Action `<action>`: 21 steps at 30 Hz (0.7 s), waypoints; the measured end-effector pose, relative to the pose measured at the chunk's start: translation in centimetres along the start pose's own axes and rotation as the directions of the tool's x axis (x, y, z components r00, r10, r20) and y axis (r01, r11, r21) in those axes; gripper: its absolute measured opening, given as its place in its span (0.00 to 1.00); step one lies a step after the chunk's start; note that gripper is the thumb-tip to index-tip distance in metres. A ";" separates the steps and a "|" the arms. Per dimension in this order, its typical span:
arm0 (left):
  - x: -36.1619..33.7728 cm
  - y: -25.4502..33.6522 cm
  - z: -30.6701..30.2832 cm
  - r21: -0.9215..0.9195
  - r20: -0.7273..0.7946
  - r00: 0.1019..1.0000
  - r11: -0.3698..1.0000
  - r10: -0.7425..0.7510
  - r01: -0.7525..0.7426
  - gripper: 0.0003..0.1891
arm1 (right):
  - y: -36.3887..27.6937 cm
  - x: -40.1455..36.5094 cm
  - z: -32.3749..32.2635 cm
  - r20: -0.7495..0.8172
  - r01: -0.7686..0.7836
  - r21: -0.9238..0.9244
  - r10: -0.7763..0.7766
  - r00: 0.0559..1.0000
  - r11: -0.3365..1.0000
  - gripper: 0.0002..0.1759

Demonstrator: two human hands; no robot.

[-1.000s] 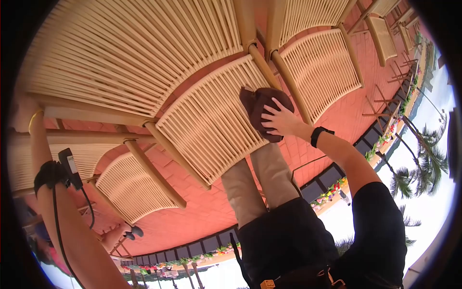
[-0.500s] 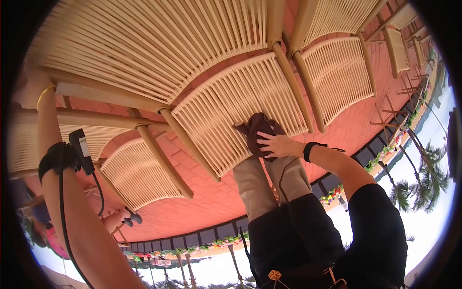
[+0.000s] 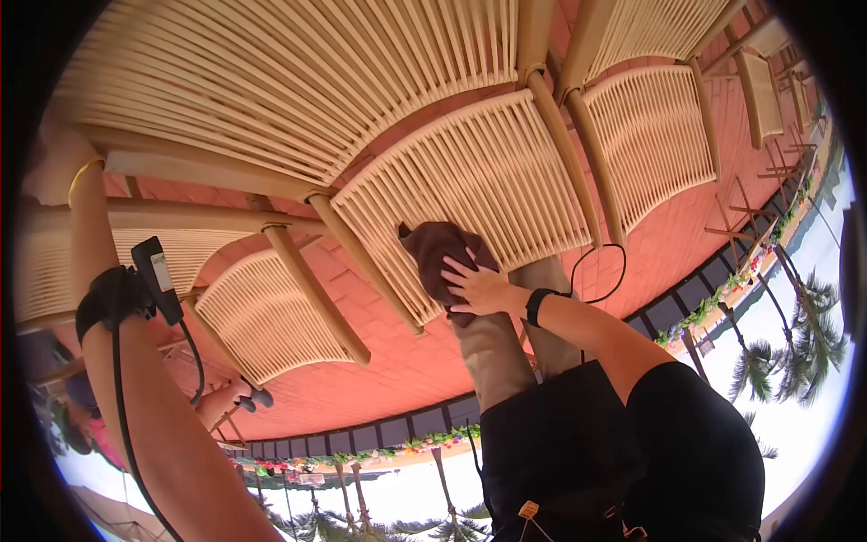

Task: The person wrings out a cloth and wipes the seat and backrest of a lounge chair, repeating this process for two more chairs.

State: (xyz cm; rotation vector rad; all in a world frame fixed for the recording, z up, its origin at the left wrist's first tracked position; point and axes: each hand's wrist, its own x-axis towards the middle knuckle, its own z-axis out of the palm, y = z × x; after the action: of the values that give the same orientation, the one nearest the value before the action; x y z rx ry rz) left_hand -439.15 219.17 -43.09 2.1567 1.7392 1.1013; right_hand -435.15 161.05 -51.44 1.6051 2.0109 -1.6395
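A dark brown cloth [image 3: 442, 257] lies bunched on the front part of a woven-strap chair seat [image 3: 470, 172]. My right hand [image 3: 476, 285] presses it down from above, holding it against the straps with the fingers somewhat apart. Part of the cloth is hidden under the palm. At the far left edge, my left hand [image 3: 56, 172] is by the end of the chair's wooden backrest rail [image 3: 199, 172]. Its fingers are dark and smeared at the lens edge, so their grip cannot be made out. A black strap with a small box [image 3: 155, 280] and cable sits on my left forearm.
More woven chairs stand on both sides, one seat [image 3: 271, 316] at left and another [image 3: 650, 144] at right. Reddish paving [image 3: 397, 388] lies beneath. Another person's leg [image 3: 221, 402] shows at lower left. Flower planters [image 3: 424, 445] and palms [image 3: 795, 334] line the edge.
My right hand has slid the brown cloth to the left across the seat. A black cable loop now shows beside my right wrist. My left hand stays where it was.
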 end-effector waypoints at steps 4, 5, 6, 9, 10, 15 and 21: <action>-0.1 0.1 0.3 0.103 -0.032 0.995 0.989 -0.100 0.103 0.38 | 3.1 2.5 0.1 0.066 0.367 -0.067 -0.363 0.930 0.928 0.28; -0.1 -0.4 0.4 0.105 -0.048 0.995 0.990 -0.091 0.095 0.38 | 4.2 5.3 -2.1 0.007 0.355 -0.075 -0.355 0.935 0.932 0.29; 0.0 -0.7 0.4 0.109 -0.060 0.995 0.990 -0.081 0.088 0.39 | 4.2 8.3 -4.5 -0.083 0.187 -0.132 -0.199 0.977 0.973 0.28; 0.0 -1.4 0.7 0.123 -0.079 0.994 0.989 -0.069 0.078 0.40 | 3.6 17.3 -9.3 -0.472 -0.108 -0.002 0.095 0.877 0.994 0.31; 0.0 -1.5 0.8 0.121 -0.079 0.995 0.990 -0.067 0.076 0.40 | 2.4 17.7 -9.4 -0.451 -0.147 0.036 0.148 0.880 0.988 0.32; 0.7 -2.0 0.9 0.118 -0.100 0.993 0.990 -0.070 0.082 0.42 | -4.7 8.7 -1.4 -0.104 -0.044 0.085 0.053 0.993 0.995 0.33; 1.2 -2.7 1.1 0.127 -0.127 0.990 0.989 -0.063 0.080 0.45 | -2.7 5.4 0.0 0.132 0.458 -0.053 -0.448 0.884 0.888 0.29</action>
State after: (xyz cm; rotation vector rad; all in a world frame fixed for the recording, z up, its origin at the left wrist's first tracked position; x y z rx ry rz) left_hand -440.55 221.40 -44.81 2.1216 1.9788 1.1536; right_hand -439.58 164.90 -53.03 1.0282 2.4870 -1.7023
